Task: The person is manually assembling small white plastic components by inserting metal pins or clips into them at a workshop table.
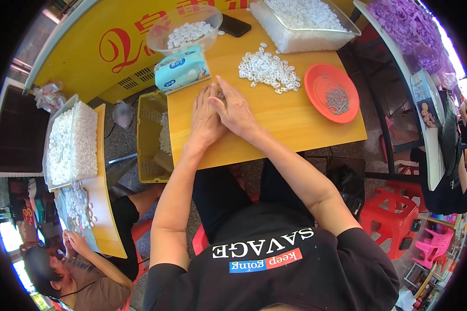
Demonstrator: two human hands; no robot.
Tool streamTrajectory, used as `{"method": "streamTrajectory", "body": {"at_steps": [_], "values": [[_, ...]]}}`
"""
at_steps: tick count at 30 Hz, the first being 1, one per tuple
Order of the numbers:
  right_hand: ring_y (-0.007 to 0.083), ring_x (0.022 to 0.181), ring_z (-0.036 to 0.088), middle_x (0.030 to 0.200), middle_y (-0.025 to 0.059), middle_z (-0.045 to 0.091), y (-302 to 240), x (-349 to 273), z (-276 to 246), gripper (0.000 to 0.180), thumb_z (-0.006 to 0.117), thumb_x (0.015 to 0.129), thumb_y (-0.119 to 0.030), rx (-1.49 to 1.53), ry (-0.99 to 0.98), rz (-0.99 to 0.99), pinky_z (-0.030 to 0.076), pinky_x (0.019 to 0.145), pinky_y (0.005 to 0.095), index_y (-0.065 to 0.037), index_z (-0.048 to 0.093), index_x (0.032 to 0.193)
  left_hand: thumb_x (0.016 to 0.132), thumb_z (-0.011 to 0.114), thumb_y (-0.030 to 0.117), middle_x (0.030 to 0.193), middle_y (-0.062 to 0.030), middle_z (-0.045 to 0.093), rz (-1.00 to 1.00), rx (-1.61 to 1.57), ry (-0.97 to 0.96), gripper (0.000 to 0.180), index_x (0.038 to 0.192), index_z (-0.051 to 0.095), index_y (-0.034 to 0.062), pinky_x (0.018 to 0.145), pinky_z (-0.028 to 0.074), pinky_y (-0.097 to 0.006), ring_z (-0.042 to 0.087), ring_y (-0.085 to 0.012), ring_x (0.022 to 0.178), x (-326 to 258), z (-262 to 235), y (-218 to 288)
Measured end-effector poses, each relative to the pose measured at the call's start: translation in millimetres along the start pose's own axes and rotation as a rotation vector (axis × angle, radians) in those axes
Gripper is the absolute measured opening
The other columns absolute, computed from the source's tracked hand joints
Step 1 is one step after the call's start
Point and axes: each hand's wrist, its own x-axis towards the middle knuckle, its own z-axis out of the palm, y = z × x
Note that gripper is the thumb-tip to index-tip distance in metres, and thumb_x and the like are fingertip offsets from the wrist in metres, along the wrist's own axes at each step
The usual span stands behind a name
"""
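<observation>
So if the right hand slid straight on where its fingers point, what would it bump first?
The right hand would probably bump the right end of the blue-green packet, though it might just skim past; depth is hard to judge here.

Right hand (236, 108) against left hand (205, 117)

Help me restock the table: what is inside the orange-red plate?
The orange-red plate holds a loose heap of small grey metal pieces, thin and elongated, with bare rim around them. Whatever lies beneath the top layer is covered.
</observation>
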Motion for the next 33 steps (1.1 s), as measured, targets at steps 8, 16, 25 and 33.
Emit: {"method": "streamTrajectory", "body": {"at_steps": [8, 16, 25, 33], "values": [[0.0368, 0.126, 0.05, 0.136, 0.0268, 0.05, 1, 18, 7, 0.067, 0.048, 0.098, -0.047, 0.243, 0.041, 0.025, 0.039, 0.106, 0.0397, 0.005, 0.04, 0.14, 0.082, 0.067, 0.024, 0.142, -0.0225, 0.04, -0.029, -0.131, -0.072, 0.077, 0.144, 0.029, -0.0021, 0.109, 0.03, -0.048, 0.038, -0.0393, 0.132, 13, -5, -4], [0.0278, 0.125, 0.052, 0.134, 0.0206, 0.054, 19, 12, -13, 0.051, 0.047, 0.103, -0.033, 0.43, 0.075, 0.002, 0.04, 0.105, 0.0342, 0.004, 0.044, 0.138, 0.085, 0.066, 0.021, 0.137, -0.0209, 0.047, 0.062, -0.098, 0.125, 0.065, 0.139, 0.039, -0.0013, 0.108, 0.033, -0.046, 0.042, -0.0374, 0.128, 10, -5, 1], [0.0201, 0.112, 0.061, 0.121, 0.0126, 0.063, 25, -29, -92, 0.037, 0.043, 0.105, -0.023, 0.519, 0.066, 0.206, 0.049, 0.095, 0.0323, 0.002, 0.054, 0.128, 0.095, 0.06, 0.032, 0.141, -0.0225, 0.044, -0.084, -0.465, 0.106, 0.061, 0.139, 0.041, -0.0044, 0.11, 0.033, -0.039, 0.04, -0.0347, 0.132, 0, -33, -20], [0.0294, 0.118, 0.057, 0.127, 0.0207, 0.059, 13, -10, -56, 0.042, 0.05, 0.102, -0.024, 0.241, 0.015, 0.008, 0.045, 0.1, 0.0355, 0.003, 0.05, 0.133, 0.067, 0.079, 0.057, 0.149, -0.0235, 0.032, 0.065, -0.066, -0.067, 0.113, 0.148, 0.025, -0.0008, 0.115, 0.023, -0.049, 0.027, -0.0406, 0.14, -17, -55, -11]]}}
